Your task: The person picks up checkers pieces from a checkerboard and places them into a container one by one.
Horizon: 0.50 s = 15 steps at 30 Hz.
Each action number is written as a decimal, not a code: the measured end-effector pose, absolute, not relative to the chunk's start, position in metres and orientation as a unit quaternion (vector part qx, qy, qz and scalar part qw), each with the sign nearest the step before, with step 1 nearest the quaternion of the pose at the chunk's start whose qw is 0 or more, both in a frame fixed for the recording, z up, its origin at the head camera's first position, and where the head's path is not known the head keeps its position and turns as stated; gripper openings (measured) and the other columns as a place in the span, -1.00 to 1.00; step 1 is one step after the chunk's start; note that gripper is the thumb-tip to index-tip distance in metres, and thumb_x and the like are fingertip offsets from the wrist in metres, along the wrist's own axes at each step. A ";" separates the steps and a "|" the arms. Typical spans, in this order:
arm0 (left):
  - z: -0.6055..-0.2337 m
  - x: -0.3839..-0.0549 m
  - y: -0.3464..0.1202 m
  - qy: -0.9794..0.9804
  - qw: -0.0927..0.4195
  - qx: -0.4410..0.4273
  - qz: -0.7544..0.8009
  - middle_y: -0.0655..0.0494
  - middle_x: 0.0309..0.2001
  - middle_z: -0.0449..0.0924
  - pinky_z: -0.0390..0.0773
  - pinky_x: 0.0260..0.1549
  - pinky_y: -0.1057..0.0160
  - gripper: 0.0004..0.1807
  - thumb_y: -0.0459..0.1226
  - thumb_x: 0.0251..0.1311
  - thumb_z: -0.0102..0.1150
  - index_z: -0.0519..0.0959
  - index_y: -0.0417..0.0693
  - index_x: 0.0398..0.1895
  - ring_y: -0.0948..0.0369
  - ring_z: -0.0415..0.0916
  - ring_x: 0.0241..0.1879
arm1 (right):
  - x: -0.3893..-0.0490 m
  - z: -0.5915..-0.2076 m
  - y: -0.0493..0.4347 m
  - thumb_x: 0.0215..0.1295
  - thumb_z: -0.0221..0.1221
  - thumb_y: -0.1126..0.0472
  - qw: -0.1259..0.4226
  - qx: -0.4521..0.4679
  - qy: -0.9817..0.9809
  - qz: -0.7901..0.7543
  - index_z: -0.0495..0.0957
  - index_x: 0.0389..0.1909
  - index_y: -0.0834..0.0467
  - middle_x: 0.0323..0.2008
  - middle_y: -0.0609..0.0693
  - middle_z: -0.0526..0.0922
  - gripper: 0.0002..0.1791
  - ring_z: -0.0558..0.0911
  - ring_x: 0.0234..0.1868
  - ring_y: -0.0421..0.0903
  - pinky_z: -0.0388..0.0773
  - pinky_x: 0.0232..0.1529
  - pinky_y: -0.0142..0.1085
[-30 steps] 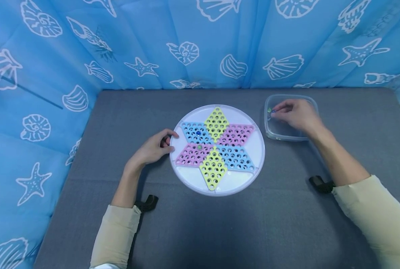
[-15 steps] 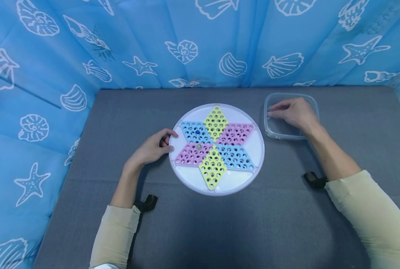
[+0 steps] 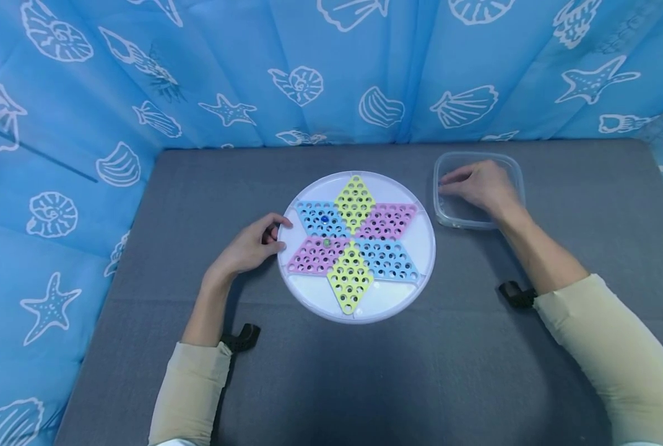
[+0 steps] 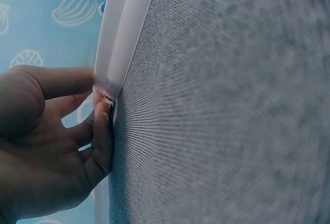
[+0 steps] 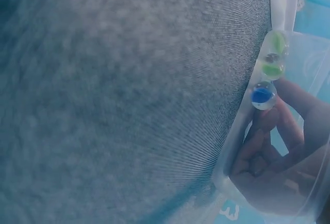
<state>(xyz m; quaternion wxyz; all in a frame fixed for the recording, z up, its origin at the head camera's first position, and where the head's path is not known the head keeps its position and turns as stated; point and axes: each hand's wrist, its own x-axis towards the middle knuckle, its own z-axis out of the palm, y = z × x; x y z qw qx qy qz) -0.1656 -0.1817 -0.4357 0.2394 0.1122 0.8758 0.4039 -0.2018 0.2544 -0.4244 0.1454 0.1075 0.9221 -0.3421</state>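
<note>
My left hand (image 3: 247, 248) holds the left rim of a round white Chinese checkers board (image 3: 389, 294), thumb and fingers at its edge. The board has a star of yellow, pink and blue sections full of holes. A blue marble (image 3: 324, 219) sits in the upper left blue section, a green marble (image 3: 327, 243) in the pink one below. Inside a clear plastic container (image 3: 470, 224), my right hand (image 3: 487, 186) pinches another blue marble (image 5: 263, 96) at its fingertips. Green-streaked clear marbles (image 5: 272, 69) lie beside it in the right wrist view.
A grey cloth-covered table (image 3: 387, 384) bears the board and container, which stand a little apart, the container at the back right. Behind and to the left hangs a blue curtain (image 3: 353, 68) with white shells. A dark wrist mount (image 3: 242, 339) sticks out from each wrist.
My right hand's fingertips have closed around the blue marble near the container's left wall, and the right forearm has shifted slightly left. My left hand stays on the board's rim.
</note>
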 end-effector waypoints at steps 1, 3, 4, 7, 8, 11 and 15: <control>-0.436 -0.165 -0.182 0.876 0.239 0.112 0.404 -0.04 -0.21 0.29 0.30 -0.24 0.12 -0.61 -0.39 0.36 0.13 0.44 -0.05 0.23 0.06 0.28 -0.27 | -0.202 -0.425 0.254 0.27 0.31 -0.06 0.146 0.107 0.923 -0.340 0.61 0.13 0.16 0.21 0.28 0.51 -0.49 0.40 0.23 0.25 0.25 0.18 0.15; -0.436 -0.165 -0.183 0.877 0.238 0.111 0.403 -0.04 -0.21 0.29 0.30 -0.24 0.12 -0.61 -0.39 0.36 0.13 0.44 -0.05 0.23 0.06 0.28 -0.27 | -0.203 -0.427 0.254 0.26 0.31 -0.08 0.149 0.107 0.923 -0.338 0.61 0.14 0.15 0.22 0.28 0.50 -0.47 0.40 0.22 0.25 0.24 0.17 0.15; -0.437 -0.165 -0.183 0.877 0.238 0.111 0.403 -0.04 -0.21 0.29 0.30 -0.24 0.12 -0.61 -0.39 0.36 0.13 0.44 -0.05 0.23 0.06 0.29 -0.27 | -0.203 -0.428 0.254 0.26 0.31 -0.09 0.150 0.106 0.923 -0.339 0.60 0.14 0.15 0.22 0.28 0.50 -0.46 0.40 0.22 0.25 0.25 0.17 0.15; -0.438 -0.166 -0.183 0.878 0.235 0.117 0.400 -0.04 -0.22 0.30 0.30 -0.23 0.12 -0.62 -0.39 0.36 0.13 0.45 -0.05 0.22 0.06 0.29 -0.27 | -0.203 -0.428 0.256 0.26 0.31 -0.09 0.154 0.103 0.920 -0.344 0.59 0.15 0.17 0.23 0.29 0.48 -0.44 0.39 0.22 0.26 0.25 0.17 0.15; -0.438 -0.166 -0.183 0.879 0.234 0.119 0.399 -0.04 -0.22 0.30 0.30 -0.23 0.12 -0.63 -0.39 0.37 0.12 0.45 -0.05 0.22 0.06 0.29 -0.27 | -0.203 -0.428 0.257 0.27 0.31 -0.09 0.155 0.102 0.919 -0.348 0.59 0.16 0.18 0.24 0.30 0.47 -0.44 0.39 0.22 0.26 0.25 0.16 0.15; -0.439 -0.167 -0.182 0.881 0.233 0.121 0.394 -0.04 -0.21 0.30 0.29 -0.23 0.12 -0.63 -0.38 0.37 0.12 0.45 -0.05 0.21 0.06 0.28 -0.26 | -0.204 -0.428 0.259 0.27 0.30 -0.09 0.159 0.100 0.915 -0.356 0.56 0.19 0.19 0.24 0.32 0.45 -0.42 0.37 0.23 0.28 0.25 0.17 0.17; -0.439 -0.168 -0.182 0.881 0.237 0.117 0.392 -0.03 -0.21 0.29 0.29 -0.23 0.13 -0.63 -0.38 0.37 0.13 0.45 -0.04 0.22 0.06 0.28 -0.25 | -0.204 -0.425 0.261 0.26 0.30 -0.13 0.162 0.101 0.911 -0.365 0.54 0.23 0.16 0.27 0.33 0.42 -0.37 0.35 0.25 0.30 0.23 0.18 0.19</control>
